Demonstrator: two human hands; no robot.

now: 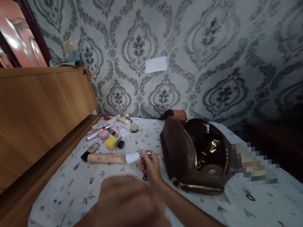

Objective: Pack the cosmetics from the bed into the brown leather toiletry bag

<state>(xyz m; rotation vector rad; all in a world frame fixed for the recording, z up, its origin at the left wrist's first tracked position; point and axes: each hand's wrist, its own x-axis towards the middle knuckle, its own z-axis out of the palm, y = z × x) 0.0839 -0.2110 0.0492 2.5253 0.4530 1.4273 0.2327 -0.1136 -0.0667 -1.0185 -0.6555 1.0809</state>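
My right hand (151,167) pinches the silver cap of a white tube (132,158) low over the patterned cloth. The tube's far end meets a beige cosmetic tube (106,158); I cannot tell whether they touch. Close to the camera, my left hand (130,208) is a large blur, and its fingers cannot be made out. Right of my right hand stands a brown makeup bag (177,143), unzipped, with gold and dark items inside. Left of the hands lie a yellow-lidded jar (110,144), a pink round container (103,135) and a silver tube (98,132).
The white patterned cloth (68,201) covers the surface. A wooden panel (34,102) borders the left, a papered wall (215,46) the back. A small greenish jar (133,127) and a brown-and-black object (179,115) lie near the wall. A blurred-out patch (254,165) is right of the bag.
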